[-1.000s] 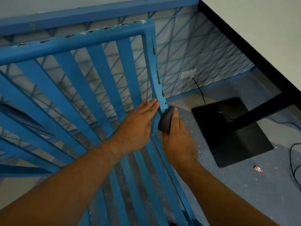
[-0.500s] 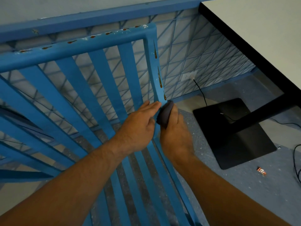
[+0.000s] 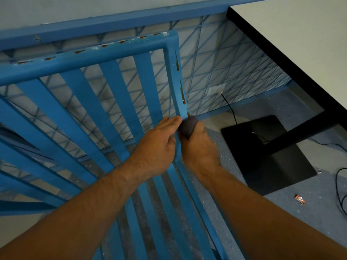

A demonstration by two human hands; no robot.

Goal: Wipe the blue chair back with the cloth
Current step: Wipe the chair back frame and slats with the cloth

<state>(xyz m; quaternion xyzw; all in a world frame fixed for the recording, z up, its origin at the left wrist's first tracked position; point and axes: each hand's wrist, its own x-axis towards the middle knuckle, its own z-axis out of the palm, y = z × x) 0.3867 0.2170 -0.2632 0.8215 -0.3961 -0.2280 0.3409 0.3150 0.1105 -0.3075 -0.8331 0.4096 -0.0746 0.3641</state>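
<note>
Nearest are two bare forearms reaching in over the seat slats, with narrow gaps between the slats and grey floor showing through. To the right of the seat edge there is open floor with a small orange wrapper and a black cable near the frame edge. The left hand is flat, fingers straight and pressed together, and lies against the inner side of the right post of the blue chair back. The right hand is just beside it on the post's outer side, fingers curled round a dark grey cloth. The cloth bunches out above the fist and touches the post's lower part. Brown drip marks sit on the post directly above the cloth, and more dot the top rail. The wide gaps between the back slats leave room left of the hands. Past the post a black table base stands on the floor, well apart from the chair. Its arm rises to the white table with a black edge at upper right. Farthest is a patterned wall with an outlet.
</note>
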